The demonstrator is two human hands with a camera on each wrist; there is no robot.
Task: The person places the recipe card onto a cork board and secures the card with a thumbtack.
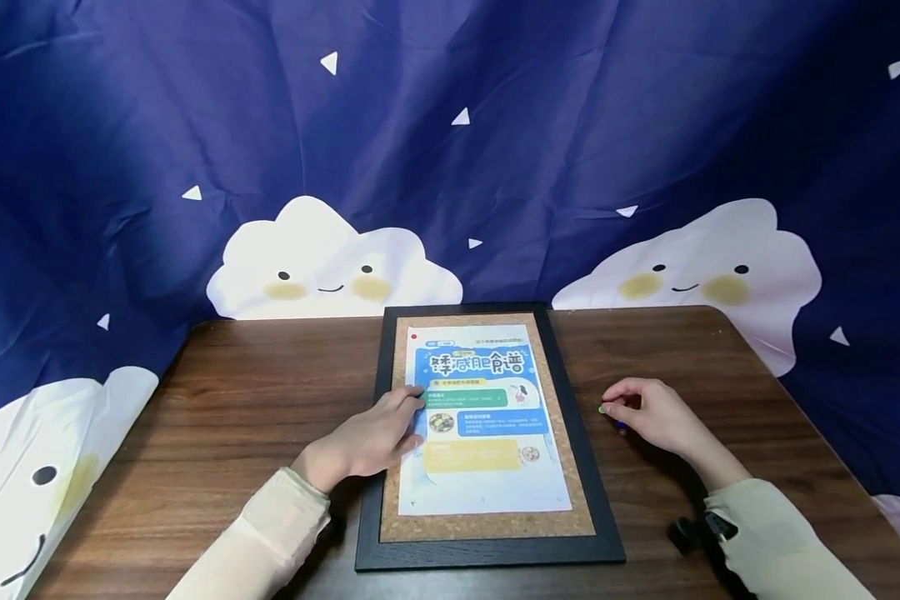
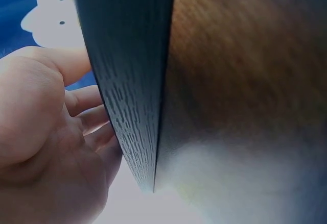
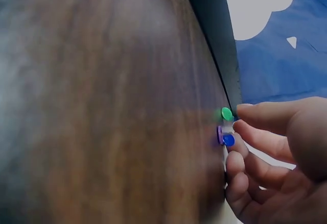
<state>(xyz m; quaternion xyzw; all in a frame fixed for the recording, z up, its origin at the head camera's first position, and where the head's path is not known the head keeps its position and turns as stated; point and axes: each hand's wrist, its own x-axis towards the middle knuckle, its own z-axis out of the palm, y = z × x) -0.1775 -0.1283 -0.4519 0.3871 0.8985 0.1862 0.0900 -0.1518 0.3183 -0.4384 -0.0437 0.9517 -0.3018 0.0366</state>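
A printed poster [image 1: 487, 483] lies on a cork board [image 1: 487, 527] with a black frame [image 1: 487, 553]. At the poster's upper left corner sits a red thumbtack [image 1: 414, 337]. My left hand [image 1: 367, 433] reaches over the left side of the frame, and its fingertips rest on the poster's left edge. To the right of the board, my right hand [image 1: 652, 412] has thumb and index finger together at a green thumbtack [image 3: 226, 113], pinching it close over the table. A blue thumbtack [image 3: 229, 140] and a purple thumbtack [image 3: 219, 134] are just beside these fingertips.
The board lies on a brown wooden table [image 1: 270, 367]. Behind the table's far edge hangs a dark blue curtain [image 1: 540, 150] printed with white clouds. A black wrist camera [image 1: 686, 533] sticks out from the right sleeve.
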